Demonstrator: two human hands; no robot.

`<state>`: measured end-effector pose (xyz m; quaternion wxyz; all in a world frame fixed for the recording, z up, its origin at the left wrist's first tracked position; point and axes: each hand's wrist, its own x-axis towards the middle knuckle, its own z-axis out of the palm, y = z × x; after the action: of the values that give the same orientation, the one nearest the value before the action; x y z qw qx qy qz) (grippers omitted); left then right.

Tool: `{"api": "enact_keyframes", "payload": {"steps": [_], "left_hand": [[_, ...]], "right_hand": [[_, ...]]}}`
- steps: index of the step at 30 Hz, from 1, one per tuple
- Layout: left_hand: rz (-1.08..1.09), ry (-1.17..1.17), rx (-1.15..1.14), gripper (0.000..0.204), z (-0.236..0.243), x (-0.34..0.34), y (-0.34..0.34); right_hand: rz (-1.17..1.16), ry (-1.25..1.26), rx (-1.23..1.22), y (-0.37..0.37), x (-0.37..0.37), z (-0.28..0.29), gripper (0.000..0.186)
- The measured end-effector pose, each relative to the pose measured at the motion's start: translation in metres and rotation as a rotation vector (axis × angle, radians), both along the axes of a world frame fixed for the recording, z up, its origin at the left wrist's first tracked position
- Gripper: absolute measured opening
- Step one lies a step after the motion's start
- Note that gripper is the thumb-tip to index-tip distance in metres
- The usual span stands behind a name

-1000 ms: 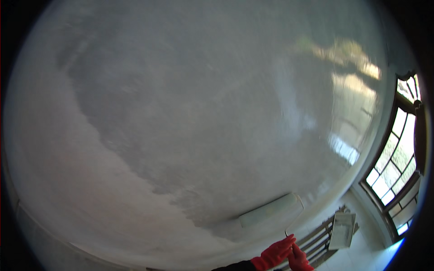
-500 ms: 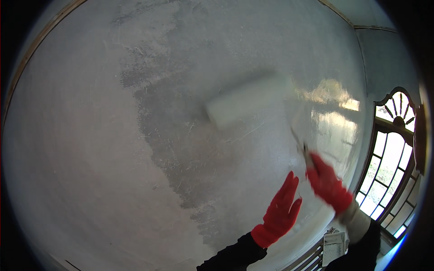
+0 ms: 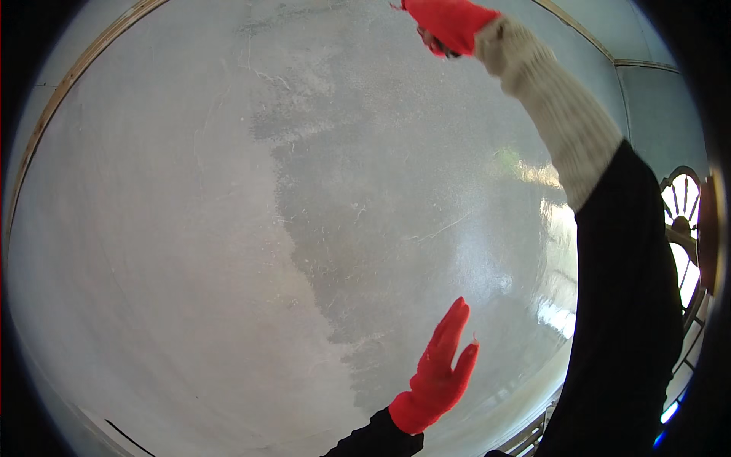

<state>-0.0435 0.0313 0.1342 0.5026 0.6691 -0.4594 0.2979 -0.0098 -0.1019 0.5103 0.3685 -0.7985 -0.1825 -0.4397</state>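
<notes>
My right hand (image 3: 451, 24), in a red knit glove, is raised to the top edge of the picture. Its fingers are closed round the handle of a paint roller; only a small dark bit of that handle (image 3: 451, 53) shows, and the roller's head is out of the picture. My left hand (image 3: 432, 373), also gloved in red, is lifted at the lower middle with fingers stretched out and nothing in it. Before both hands spreads a grey wall (image 3: 365, 213), darker and wet-looking on the right, paler and matt on the left, with a ragged border between.
At the right stands a dark-framed window (image 3: 681, 228) with an arched top, partly behind my right arm. Slats (image 3: 525, 442) show low at the right, by the wall's foot. Wooden trim (image 3: 72, 72) runs along the upper left edge.
My right hand has swept up and left to the top edge, carrying the paint roller out of the picture. My left hand has shifted slightly left and stays open. The view has turned a little.
</notes>
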Motion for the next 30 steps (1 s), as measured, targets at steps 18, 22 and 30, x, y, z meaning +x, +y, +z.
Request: {"api": "enact_keyframes", "payload": {"steps": [18,22,30], "left_hand": [[-0.346,0.465,-0.106,0.046,0.011,-0.019,-0.026],[-0.274,0.468,-0.106,0.046,-0.006,-0.011,-0.009],[-0.35,0.537,-0.126,0.046,-0.004,-0.01,-0.027]], "right_hand": [[-0.164,-0.39,-0.303,-0.037,0.014,-0.168,0.032],[-0.045,-0.076,-0.069,-0.046,0.037,-0.255,0.024],[-0.054,0.229,0.135,-0.022,0.002,-0.181,0.029]]}}
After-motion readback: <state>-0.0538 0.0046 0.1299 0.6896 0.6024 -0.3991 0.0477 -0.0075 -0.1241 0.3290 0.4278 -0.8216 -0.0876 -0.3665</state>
